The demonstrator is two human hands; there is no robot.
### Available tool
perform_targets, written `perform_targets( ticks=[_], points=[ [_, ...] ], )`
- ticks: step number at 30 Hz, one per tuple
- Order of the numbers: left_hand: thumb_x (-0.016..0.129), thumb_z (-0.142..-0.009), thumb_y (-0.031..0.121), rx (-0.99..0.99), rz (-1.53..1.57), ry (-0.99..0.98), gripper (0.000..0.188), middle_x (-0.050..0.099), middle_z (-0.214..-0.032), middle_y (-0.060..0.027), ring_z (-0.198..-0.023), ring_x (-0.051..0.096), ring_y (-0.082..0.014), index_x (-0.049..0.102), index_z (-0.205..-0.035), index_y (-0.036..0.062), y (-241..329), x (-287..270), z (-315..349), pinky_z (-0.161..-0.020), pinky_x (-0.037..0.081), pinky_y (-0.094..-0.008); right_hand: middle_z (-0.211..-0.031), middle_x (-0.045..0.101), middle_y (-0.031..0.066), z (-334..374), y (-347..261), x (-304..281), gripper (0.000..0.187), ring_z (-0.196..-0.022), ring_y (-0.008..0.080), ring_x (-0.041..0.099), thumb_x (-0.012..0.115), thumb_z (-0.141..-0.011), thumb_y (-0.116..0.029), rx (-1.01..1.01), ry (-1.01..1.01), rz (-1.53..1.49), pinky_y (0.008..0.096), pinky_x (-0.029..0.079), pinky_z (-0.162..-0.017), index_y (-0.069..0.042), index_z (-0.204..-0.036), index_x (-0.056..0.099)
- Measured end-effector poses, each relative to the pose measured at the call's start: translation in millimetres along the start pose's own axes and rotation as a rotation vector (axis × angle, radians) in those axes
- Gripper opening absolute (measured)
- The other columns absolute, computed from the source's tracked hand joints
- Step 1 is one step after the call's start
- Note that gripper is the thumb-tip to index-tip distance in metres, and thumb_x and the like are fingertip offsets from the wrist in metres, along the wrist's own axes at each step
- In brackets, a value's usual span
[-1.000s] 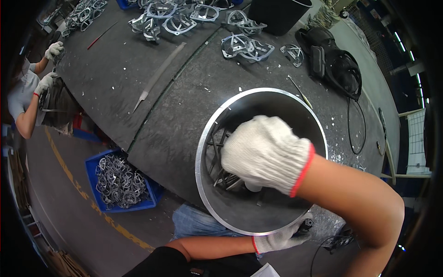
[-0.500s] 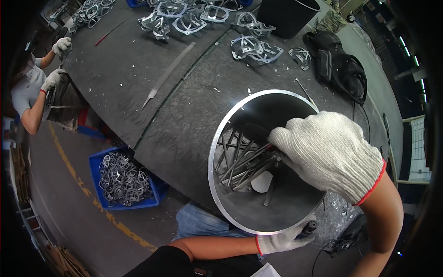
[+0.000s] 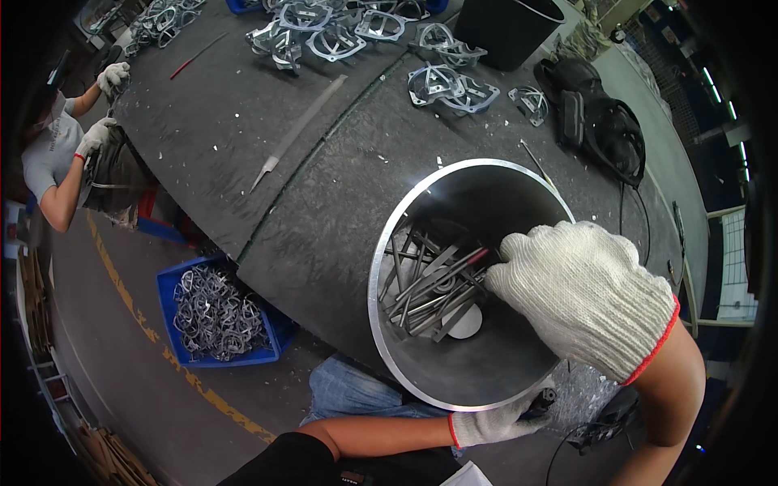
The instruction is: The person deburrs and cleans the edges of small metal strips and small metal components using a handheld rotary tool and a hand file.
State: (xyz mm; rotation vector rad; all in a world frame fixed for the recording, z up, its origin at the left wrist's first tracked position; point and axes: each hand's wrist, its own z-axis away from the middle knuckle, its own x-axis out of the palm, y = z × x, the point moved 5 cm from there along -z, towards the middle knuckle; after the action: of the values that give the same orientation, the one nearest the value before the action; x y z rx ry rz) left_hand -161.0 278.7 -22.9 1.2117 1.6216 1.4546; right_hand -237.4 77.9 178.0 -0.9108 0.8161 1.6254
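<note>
A dark round bin (image 3: 478, 381) with a bright metal rim stands before me, tilted so its inside shows. In it lie several thin metal files and rods (image 3: 429, 296), one red-handled file (image 3: 476, 257) and a pale round disc (image 3: 464, 321). My right hand (image 3: 575, 287), in a white knit glove, is inside the bin's right side. Its fingers are curled closed beside the red handle; whatever they hold is hidden. My gloved left hand (image 3: 490, 427) is below the bin's near rim, closed round a black tool with a round end (image 3: 545, 398).
On the dark table lie a long flat file (image 3: 300, 130), a thin rod (image 3: 535, 162) and silver cast metal frames (image 3: 438, 85). Behind stand a black bucket (image 3: 506, 32) and a black bag (image 3: 600, 121). A blue crate (image 3: 219, 316) holds metal parts. A co-worker (image 3: 61, 154) sits at far left.
My right hand has shifted slightly right and down inside the bin. The files and disc have moved a little, and the red handle now shows more. My left hand stays put.
</note>
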Motion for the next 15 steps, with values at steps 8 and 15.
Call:
perform_targets(
  ticks=[8, 15],
  points=[
    [0.077, -0.088, 0.028, 0.069, -0.019, 0.001, 0.065, 0.062, -0.115, -0.0150, -0.103, 0.064, -0.0290, 0.049, -0.142, 0.0050, 12.8, -7.7, -1.4, -0.093, 0.051, -0.0401, -0.091, 0.072, 0.0127, -15.2, -10.6, -17.1, 0.016, -0.083, 0.0301, 0.076, 0.068, -0.086, -0.013, -0.158, 0.309, -0.114, 0.0380, 0.062, -0.060, -0.005, -0.099, 0.073],
    [0.084, -0.083, 0.016, -0.001, 0.045, -0.061, 0.065, 0.064, -0.117, -0.0208, -0.110, 0.063, -0.0395, 0.050, -0.137, 0.0000, 18.1, -13.1, -8.6, -0.096, 0.051, -0.0431, -0.081, 0.075, 0.0128, -85.9, -9.7, 61.3, 0.015, -0.079, 0.0305, 0.075, 0.080, -0.069, -0.012, 0.069, -0.220, -0.111, 0.0405, 0.059, -0.063, -0.009, -0.084, 0.080]
  ],
)
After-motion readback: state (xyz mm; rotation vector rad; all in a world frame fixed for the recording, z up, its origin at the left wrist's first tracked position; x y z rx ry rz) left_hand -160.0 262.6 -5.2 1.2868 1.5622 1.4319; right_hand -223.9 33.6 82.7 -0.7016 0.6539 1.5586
